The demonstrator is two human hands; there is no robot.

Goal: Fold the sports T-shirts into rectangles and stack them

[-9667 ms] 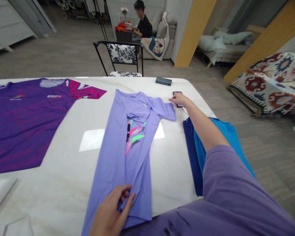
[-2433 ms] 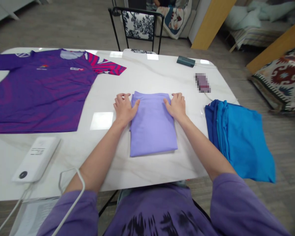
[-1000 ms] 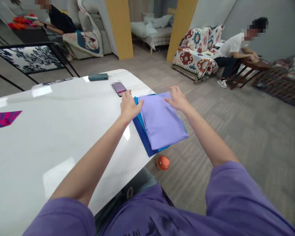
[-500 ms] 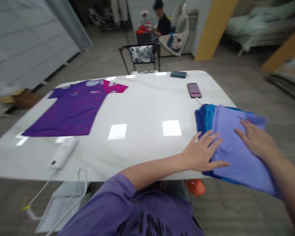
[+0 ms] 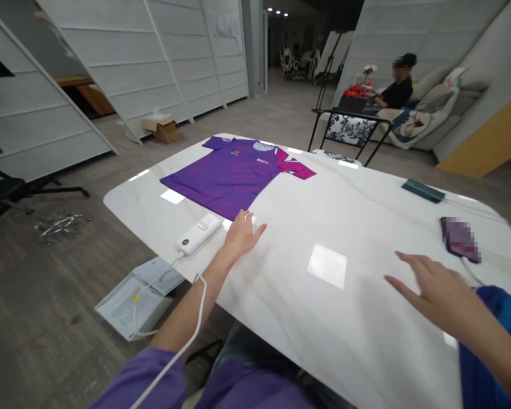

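A purple T-shirt (image 5: pixel 221 179) with one pink-patterned sleeve lies spread flat on the white marble-look table. My left hand (image 5: pixel 242 236) is at its near hem, thumb apart from the fingers and nothing held; whether the fingertips touch the cloth I cannot tell. My right hand (image 5: pixel 436 287) hovers over the tabletop on the right, fingers apart and holding nothing. Partly behind my right forearm, blue folded clothes (image 5: pixel 485 366) lie at the right edge, cut off by the frame.
A white power bank-like device (image 5: pixel 200 233) with a white cable lies left of my left hand. On the right are a phone (image 5: pixel 460 238) on a cable and a dark green box-shaped item (image 5: pixel 423 191). A chair (image 5: pixel 351 129) stands beyond the table; a person (image 5: pixel 398 91) sits farther back.
My view has turned left. Both hands have left the folded clothes; my left hand has gone over to the purple T-shirt, and my right hand has lifted and moved left.
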